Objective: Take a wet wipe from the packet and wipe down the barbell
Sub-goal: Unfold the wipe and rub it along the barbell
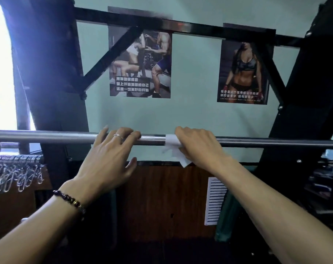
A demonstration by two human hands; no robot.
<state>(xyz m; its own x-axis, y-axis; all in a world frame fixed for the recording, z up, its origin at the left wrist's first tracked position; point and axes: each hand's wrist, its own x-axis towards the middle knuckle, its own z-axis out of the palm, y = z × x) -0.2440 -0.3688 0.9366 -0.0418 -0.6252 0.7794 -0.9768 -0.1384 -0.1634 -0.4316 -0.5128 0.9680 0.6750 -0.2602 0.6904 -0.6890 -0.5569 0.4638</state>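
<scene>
A steel barbell [47,137] runs level across the view, resting in a black rack. My left hand [112,151] lies over the bar near its middle, fingers draped on top and the thumb below, apart from the bar. My right hand [198,145] grips the bar just to the right, with a white wet wipe [171,142] wrapped around the bar under its fingers; a loose corner of the wipe hangs below. The wipe packet is not in view.
Black rack uprights [53,92] stand left and right, with a crossbar [181,27] overhead. Two posters [141,63] hang on the pale green wall behind. A bunch of metal clips [17,168] hangs at lower left. A white vent [215,201] sits in the wood panel below.
</scene>
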